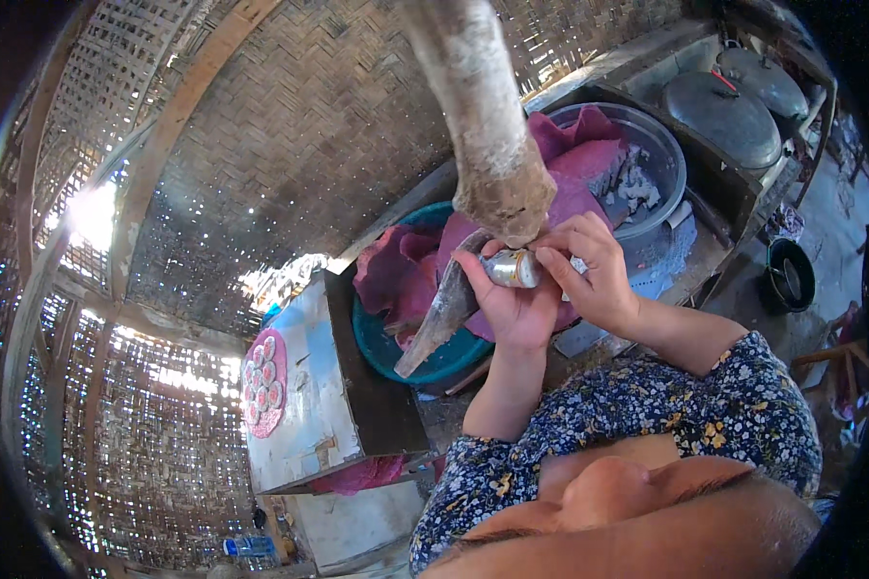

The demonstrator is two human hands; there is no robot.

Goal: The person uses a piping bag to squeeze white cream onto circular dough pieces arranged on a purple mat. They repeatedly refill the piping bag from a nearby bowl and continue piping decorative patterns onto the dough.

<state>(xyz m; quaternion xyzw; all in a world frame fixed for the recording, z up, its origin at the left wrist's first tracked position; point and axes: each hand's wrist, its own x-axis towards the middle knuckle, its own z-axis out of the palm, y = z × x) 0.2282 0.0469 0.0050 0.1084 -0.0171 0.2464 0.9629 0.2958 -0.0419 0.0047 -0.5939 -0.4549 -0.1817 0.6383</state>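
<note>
My left hand [519, 311] is wrapped from below around a small silver metal cylinder [514, 268] with a gold-toned rim. Close against its right side, my right hand [594, 268] has its fingers curled and thumb pressed toward the forefinger; what they pinch is too small to make out. Just above both hands ends a thick, worn wooden post [497, 135], coming down from the top. A tapered grey wooden piece [444, 314] slants down to the left beside my left hand. Behind it, a teal basin [369, 333] holds folded purple-pink sheets [396, 280].
Behind my right hand stands a clear plastic basin [681, 174] with pink sheets and white crumpled pieces. Lidded pots [724, 121] sit at the far right, above a dark bucket [790, 275]. At left, a worn cabinet top [309, 405] bears a pink mat [264, 425] with several round pieces.
</note>
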